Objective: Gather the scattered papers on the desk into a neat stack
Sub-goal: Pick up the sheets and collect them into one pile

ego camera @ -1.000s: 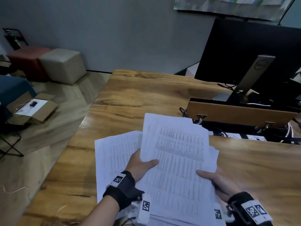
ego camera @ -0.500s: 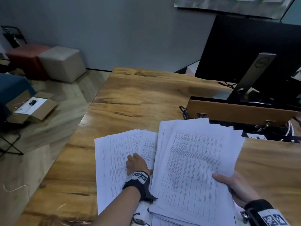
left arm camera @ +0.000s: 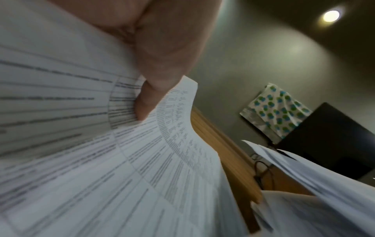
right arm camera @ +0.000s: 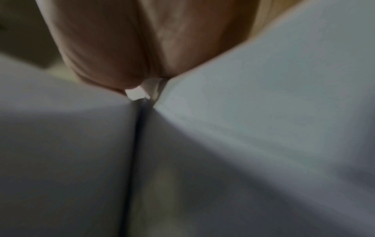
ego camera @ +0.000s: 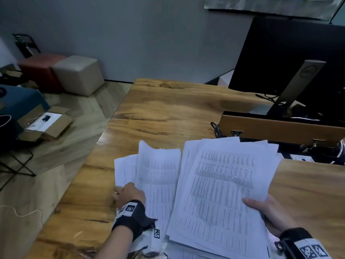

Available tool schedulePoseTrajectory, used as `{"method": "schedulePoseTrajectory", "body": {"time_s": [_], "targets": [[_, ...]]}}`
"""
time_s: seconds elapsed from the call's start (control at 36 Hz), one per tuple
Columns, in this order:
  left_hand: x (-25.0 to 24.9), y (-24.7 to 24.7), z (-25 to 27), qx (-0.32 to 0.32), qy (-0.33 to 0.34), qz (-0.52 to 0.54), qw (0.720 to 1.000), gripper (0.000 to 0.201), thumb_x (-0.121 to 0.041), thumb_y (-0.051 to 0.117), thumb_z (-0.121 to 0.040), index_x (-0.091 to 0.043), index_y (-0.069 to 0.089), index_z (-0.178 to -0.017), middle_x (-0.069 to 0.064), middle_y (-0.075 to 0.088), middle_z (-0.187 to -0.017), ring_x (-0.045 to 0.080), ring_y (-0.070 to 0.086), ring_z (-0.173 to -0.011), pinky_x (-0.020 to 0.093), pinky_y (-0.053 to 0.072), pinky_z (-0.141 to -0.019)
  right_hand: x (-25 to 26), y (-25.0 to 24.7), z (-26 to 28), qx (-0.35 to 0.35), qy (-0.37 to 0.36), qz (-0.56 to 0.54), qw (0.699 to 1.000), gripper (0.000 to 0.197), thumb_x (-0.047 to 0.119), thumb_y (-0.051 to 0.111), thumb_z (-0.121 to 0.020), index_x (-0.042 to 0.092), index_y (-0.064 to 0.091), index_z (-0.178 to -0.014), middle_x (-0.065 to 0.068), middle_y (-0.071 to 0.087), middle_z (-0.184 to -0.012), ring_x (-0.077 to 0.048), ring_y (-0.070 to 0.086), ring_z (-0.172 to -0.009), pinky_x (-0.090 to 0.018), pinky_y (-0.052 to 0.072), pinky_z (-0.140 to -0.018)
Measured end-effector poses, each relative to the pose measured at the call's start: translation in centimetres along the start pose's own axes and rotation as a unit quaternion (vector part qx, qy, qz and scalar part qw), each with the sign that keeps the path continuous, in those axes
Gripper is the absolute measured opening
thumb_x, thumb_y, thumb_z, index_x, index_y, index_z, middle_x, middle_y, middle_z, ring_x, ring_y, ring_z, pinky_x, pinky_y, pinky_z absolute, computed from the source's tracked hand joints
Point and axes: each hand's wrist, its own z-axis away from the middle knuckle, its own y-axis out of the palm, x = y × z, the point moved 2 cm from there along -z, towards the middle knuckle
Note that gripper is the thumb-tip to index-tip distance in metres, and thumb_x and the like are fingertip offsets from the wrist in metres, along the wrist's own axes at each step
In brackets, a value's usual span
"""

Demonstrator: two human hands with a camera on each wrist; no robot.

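Note:
A thick bundle of printed sheets [ego camera: 222,189] lies fanned on the wooden desk [ego camera: 168,113], and my right hand [ego camera: 261,206] grips its right edge, thumb on top. Left of it lie more printed sheets [ego camera: 158,176], their far edge lifted and blurred. My left hand [ego camera: 128,191] holds these at their left edge. In the left wrist view my thumb [left arm camera: 154,96] presses on the lifted sheets [left arm camera: 101,160]. The right wrist view is blurred, with fingers [right arm camera: 105,48] against white paper [right arm camera: 263,112].
A dark monitor [ego camera: 295,58] on a stand and a wooden cable box [ego camera: 276,128] sit at the desk's right rear, just behind the papers. The desk's left edge drops to the floor, where a cardboard box [ego camera: 46,124] and cube stools [ego camera: 78,73] stand.
My left hand let go of the big bundle, moved left and took hold of the sheets lying there, whose far edge now lifts. The right hand swung the bundle rightward and down.

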Motion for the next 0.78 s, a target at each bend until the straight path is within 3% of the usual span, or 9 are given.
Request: {"method": "schedulePoseTrajectory", "body": {"time_s": [0.08,0.22,0.31,0.36,0.42,0.5,0.53,0.64,0.78], "targets": [[0.9,0.0,-0.4,0.013,-0.060,-0.006,0.998,0.012,-0.016,0.061,-0.086,-0.016,0.058,-0.098,0.016,0.033,-0.140,0.039,0.035,-0.123,0.049,0.041,-0.099,0.2,0.8,-0.1,0.009,-0.002,-0.003,1.000,0.046,-0.007,0.063,-0.076,-0.005,0.061,-0.122,-0.024,0.072,-0.116,-0.040,0.071,-0.103,-0.043,0.063,-0.078],[1.5,0.9,-1.4,0.008,-0.069,0.097,0.993,0.063,-0.006,0.067,-0.079,-0.014,0.034,-0.133,0.025,0.039,-0.136,0.046,0.049,-0.115,0.054,0.047,-0.097,0.2,1.7,-0.4,0.015,-0.004,0.008,1.000,0.048,-0.004,0.065,-0.076,-0.003,0.060,-0.124,-0.023,0.072,-0.117,-0.041,0.070,-0.106,-0.046,0.061,-0.085],[1.7,0.3,-1.5,0.005,-0.069,0.204,0.977,0.040,-0.009,0.056,-0.085,-0.011,0.037,-0.120,0.021,0.057,-0.125,0.037,0.058,-0.095,0.042,0.050,-0.088,0.1,1.9,-0.4,0.016,-0.007,0.012,1.000,0.046,-0.005,0.064,-0.078,-0.004,0.061,-0.124,-0.024,0.072,-0.118,-0.041,0.070,-0.107,-0.047,0.059,-0.087],[1.9,-0.5,-1.7,0.022,-0.068,0.248,0.966,0.052,-0.013,0.066,-0.084,-0.001,0.042,-0.129,0.021,0.056,-0.128,0.036,0.057,-0.104,0.035,0.043,-0.086,0.1,1.9,-0.4,0.014,-0.009,0.013,1.000,0.045,-0.006,0.063,-0.078,-0.004,0.061,-0.123,-0.024,0.072,-0.117,-0.041,0.070,-0.106,-0.047,0.059,-0.087],[2.5,-2.2,-1.9,0.021,-0.066,0.236,0.969,0.053,-0.002,0.072,-0.078,0.005,0.047,-0.125,0.018,0.060,-0.119,0.034,0.060,-0.102,0.038,0.049,-0.088,0.1,1.8,-0.3,0.015,-0.007,0.013,1.000,0.045,-0.006,0.063,-0.078,-0.003,0.062,-0.123,-0.024,0.072,-0.117,-0.041,0.070,-0.105,-0.046,0.060,-0.085],[3.1,-5.8,-1.9,0.006,-0.009,0.226,0.974,0.004,0.000,0.065,-0.079,-0.003,0.065,-0.081,0.015,0.071,-0.086,0.034,0.065,-0.078,0.034,0.053,-0.069,0.2,1.5,-0.1,0.014,-0.004,0.011,1.000,0.044,-0.006,0.062,-0.079,-0.003,0.062,-0.122,-0.024,0.072,-0.117,-0.040,0.071,-0.104,-0.044,0.062,-0.082],[3.3,-6.8,-2.3,-0.006,0.004,0.228,0.974,0.010,-0.001,0.062,-0.081,-0.006,0.063,-0.073,0.012,0.069,-0.078,0.033,0.064,-0.072,0.033,0.050,-0.067,0.2,1.4,-0.1,0.014,-0.003,0.013,1.000,0.043,-0.007,0.062,-0.079,-0.003,0.062,-0.122,-0.024,0.072,-0.117,-0.040,0.071,-0.103,-0.044,0.062,-0.081],[2.7,-11.8,-2.4,-0.024,0.101,0.203,0.974,0.009,-0.004,0.063,-0.085,-0.009,0.065,-0.078,0.014,0.070,-0.081,0.033,0.065,-0.075,0.032,0.047,-0.067,0.3,1.2,-0.1,0.012,-0.001,0.015,1.000,0.040,-0.009,0.060,-0.082,-0.002,0.062,-0.121,-0.023,0.073,-0.114,-0.038,0.073,-0.099,-0.040,0.064,-0.073],[0.7,-17.0,-1.1,0.012,0.230,0.140,0.963,0.006,-0.012,0.074,-0.084,-0.015,0.070,-0.082,-0.002,0.070,-0.077,0.022,0.067,-0.076,0.028,0.046,-0.062,0.0,1.7,-0.8,0.012,0.001,0.021,1.000,0.040,-0.010,0.059,-0.085,-0.002,0.061,-0.124,-0.022,0.073,-0.115,-0.037,0.073,-0.100,-0.041,0.064,-0.076]]}}
